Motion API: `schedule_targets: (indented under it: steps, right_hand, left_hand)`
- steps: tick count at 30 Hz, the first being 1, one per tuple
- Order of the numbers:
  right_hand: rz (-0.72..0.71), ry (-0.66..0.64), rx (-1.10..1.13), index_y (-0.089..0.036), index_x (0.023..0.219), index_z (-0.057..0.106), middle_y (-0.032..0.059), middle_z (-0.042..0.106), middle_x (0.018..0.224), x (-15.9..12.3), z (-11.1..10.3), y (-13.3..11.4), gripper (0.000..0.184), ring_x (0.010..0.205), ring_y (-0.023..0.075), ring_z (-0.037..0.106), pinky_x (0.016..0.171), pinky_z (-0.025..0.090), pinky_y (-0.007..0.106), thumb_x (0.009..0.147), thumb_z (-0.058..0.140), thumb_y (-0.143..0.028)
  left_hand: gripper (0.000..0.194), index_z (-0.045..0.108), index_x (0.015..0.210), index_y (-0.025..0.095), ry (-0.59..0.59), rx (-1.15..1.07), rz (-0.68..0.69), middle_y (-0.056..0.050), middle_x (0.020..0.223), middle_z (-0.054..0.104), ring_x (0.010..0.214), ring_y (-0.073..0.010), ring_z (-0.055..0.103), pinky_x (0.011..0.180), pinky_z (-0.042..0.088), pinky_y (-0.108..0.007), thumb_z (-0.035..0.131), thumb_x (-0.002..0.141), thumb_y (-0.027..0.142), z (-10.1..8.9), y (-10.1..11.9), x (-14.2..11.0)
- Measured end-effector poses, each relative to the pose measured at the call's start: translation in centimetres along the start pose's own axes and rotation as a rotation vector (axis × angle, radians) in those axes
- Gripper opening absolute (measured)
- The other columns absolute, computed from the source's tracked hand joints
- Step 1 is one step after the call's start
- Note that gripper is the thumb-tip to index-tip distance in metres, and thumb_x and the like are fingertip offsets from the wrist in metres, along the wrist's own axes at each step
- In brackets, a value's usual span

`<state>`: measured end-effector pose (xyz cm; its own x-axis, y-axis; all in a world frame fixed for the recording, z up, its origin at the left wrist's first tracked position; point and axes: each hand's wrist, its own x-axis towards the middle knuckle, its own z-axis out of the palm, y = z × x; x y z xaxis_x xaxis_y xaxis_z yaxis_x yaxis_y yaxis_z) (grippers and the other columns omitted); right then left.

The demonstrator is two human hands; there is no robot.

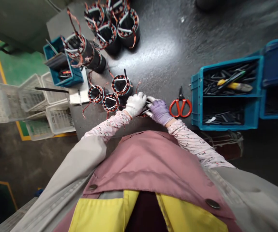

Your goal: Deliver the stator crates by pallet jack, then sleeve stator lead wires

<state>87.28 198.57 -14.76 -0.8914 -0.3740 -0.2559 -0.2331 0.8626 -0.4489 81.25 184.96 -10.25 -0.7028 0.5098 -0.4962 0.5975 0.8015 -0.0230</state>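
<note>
My left hand, in a white knitted glove, is closed over a motor stator at the table's near edge. Only a bit of the stator's copper winding shows under the fingers. From the other side, my right hand, in a purple glove with pale fingertips, meets it with bent fingers pressed together. Something thin between those fingertips is too small to name. Just left of my hands stand three wound stators with copper leads and white sleeves sticking out. Red-handled scissors lie to the right of my right hand.
Several taller stators stand at the back left. A blue bin at right holds black sleeves and a yellow-handled cutter. Another blue bin stands at left beside white plastic baskets off the table.
</note>
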Motion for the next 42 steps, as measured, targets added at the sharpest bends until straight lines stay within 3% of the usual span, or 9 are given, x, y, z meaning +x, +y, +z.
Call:
schedule_targets:
  steps: [5,14,18,21,26,31,34,37,42]
  right_hand:
    - [-0.019,0.019,0.012,-0.009,0.127,0.064,0.0203,0.041,0.153,0.0,0.5,0.3,0.043,0.126,0.0376,0.048,0.105,0.034,0.052,0.091,0.059,-0.032]
    - [-0.076,-0.013,-0.011,-0.009,0.130,0.063,0.0186,0.041,0.153,0.3,-0.1,0.3,0.044,0.124,0.0355,0.049,0.103,0.035,0.047,0.092,0.059,-0.031]
    - [-0.118,-0.078,-0.018,-0.012,0.129,0.064,0.0130,0.042,0.154,0.7,-0.5,0.0,0.041,0.123,0.0333,0.050,0.102,0.035,0.044,0.095,0.056,-0.033]
    - [-0.136,-0.128,-0.045,-0.013,0.132,0.063,0.0118,0.045,0.152,0.8,-0.5,0.0,0.042,0.119,0.0326,0.053,0.099,0.037,0.043,0.096,0.056,-0.034]
    - [-0.198,-0.117,-0.109,-0.013,0.126,0.065,0.0156,0.042,0.154,-0.1,-0.6,0.0,0.039,0.124,0.0334,0.049,0.101,0.033,0.045,0.096,0.055,-0.037]
    - [-0.187,-0.143,-0.177,-0.016,0.125,0.066,0.0169,0.038,0.156,-1.2,-1.0,-0.4,0.040,0.128,0.0364,0.044,0.100,0.031,0.047,0.095,0.058,-0.042]
    - [-0.176,-0.150,-0.182,-0.016,0.126,0.065,0.0175,0.038,0.156,-1.3,-1.0,-0.6,0.042,0.128,0.0362,0.045,0.099,0.032,0.047,0.095,0.057,-0.043]
    - [-0.176,-0.149,-0.179,-0.013,0.129,0.062,0.0190,0.034,0.158,-1.3,-0.9,-0.8,0.052,0.125,0.0367,0.046,0.098,0.033,0.046,0.091,0.063,-0.049]
    - [-0.111,-0.143,-0.141,-0.014,0.131,0.061,0.0172,0.033,0.159,-1.0,-0.4,-0.6,0.055,0.124,0.0354,0.049,0.096,0.036,0.044,0.089,0.066,-0.049]
  left_hand:
    - [0.042,0.057,0.130,0.012,-0.061,0.042,0.038,-0.021,0.122,0.060,0.107,-0.0305,0.064,0.079,0.050,-0.039,0.029,0.101,0.021,-0.3,-1.3,-0.1]
    - [0.033,0.071,0.111,0.006,-0.309,0.025,-0.005,-0.023,0.110,0.069,0.109,-0.0364,0.066,0.086,0.050,-0.042,0.044,0.093,0.013,-3.1,-0.9,2.1]
    - [0.011,0.074,0.080,0.011,-0.330,-0.344,-0.070,-0.012,0.081,0.071,0.091,-0.0282,0.069,0.080,0.050,-0.032,0.070,0.076,0.021,-2.4,-1.9,2.1]
    - [0.020,0.072,0.077,0.013,-0.336,-0.724,-0.115,-0.005,0.066,0.066,0.064,-0.0169,0.062,0.063,0.049,-0.027,0.067,0.081,0.032,-1.4,-3.2,0.6]
    - [0.028,0.070,0.098,0.012,0.081,-0.593,-0.044,-0.012,0.103,0.070,0.086,-0.0195,0.065,0.078,0.052,-0.031,0.051,0.091,0.033,-1.3,-6.5,-1.2]
    - [0.046,0.060,0.132,0.019,-0.122,-0.312,0.294,-0.010,0.147,0.052,0.118,-0.0204,0.061,0.096,0.048,-0.028,0.054,0.086,0.022,-1.4,-6.5,0.9]
    - [0.048,0.063,0.129,0.015,-0.282,-0.072,0.324,-0.016,0.120,0.069,0.107,-0.0270,0.067,0.089,0.051,-0.032,0.060,0.082,0.023,-1.5,-5.0,3.0]
    - [0.015,0.077,0.081,0.013,-0.289,-0.001,0.280,-0.013,0.077,0.072,0.086,-0.0286,0.071,0.080,0.052,-0.033,0.063,0.074,0.016,-2.1,-4.2,3.7]
    - [0.026,0.067,0.055,0.016,-0.277,-0.734,0.012,0.004,0.044,0.045,0.045,-0.0125,0.050,0.050,0.046,-0.019,0.061,0.078,0.027,-3.3,-4.1,1.2]
